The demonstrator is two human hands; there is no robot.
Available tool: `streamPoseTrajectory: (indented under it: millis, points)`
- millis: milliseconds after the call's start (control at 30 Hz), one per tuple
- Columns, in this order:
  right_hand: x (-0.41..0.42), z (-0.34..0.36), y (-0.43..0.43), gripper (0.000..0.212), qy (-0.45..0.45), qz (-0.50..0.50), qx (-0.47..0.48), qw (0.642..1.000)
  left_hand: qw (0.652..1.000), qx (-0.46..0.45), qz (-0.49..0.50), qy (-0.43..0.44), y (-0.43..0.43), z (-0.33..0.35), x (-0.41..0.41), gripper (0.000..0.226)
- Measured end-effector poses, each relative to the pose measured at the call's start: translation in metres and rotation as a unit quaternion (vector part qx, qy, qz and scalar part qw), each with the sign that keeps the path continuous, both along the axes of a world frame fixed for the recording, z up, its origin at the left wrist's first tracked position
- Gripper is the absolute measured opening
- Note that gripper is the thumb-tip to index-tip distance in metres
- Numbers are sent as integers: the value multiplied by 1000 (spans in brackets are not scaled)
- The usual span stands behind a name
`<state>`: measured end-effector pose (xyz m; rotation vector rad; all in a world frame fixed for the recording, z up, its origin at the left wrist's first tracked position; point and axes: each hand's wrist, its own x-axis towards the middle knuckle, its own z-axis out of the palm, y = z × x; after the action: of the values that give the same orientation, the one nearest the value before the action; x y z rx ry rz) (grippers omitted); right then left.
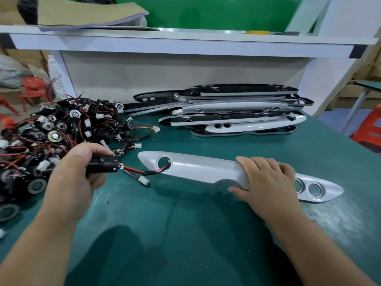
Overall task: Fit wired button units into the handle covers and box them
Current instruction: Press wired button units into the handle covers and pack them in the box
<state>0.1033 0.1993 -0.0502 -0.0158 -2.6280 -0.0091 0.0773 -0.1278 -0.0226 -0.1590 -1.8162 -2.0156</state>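
A long silver handle cover (198, 168) lies across the green table (185, 223), with one round hole at its left end and two at its right end. My right hand (268, 180) presses down on the cover's middle. My left hand (80, 170) grips a black wired button unit (104, 164) just left of the cover. The unit's red and black wires (152, 172) run through the left hole, and a white connector (143, 180) hangs beside them.
A tangled heap of black button units with red wires (51, 133) fills the table's left side. Several more handle covers (237, 110) are stacked at the back, against a white shelf frame (185, 46). Orange stools stand beyond the table on both sides.
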Motion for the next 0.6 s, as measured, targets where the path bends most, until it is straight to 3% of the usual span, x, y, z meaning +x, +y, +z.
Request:
streamPoseTrajectory:
  millis: [133,267,367,467,533,600]
  points:
    - [2,-1,-10,65,122,69,0,990,984,-171,26,42,15,-3,7,15]
    - [1,-1,-11,62,155,84,-4,984,926,-351,112,78,39,-5,9,29]
    - [3,1,-5,59,152,82,-25,985,929,-339,128,76,51,-5,10,28]
    - [3,2,-2,59,134,78,-47,987,943,-322,76,36,57,-12,9,26]
    - [4,2,0,60,111,72,-56,990,952,-297,74,-2,59,-13,9,47]
    - [3,2,0,63,70,70,-72,993,975,-200,65,-67,59,-12,8,80]
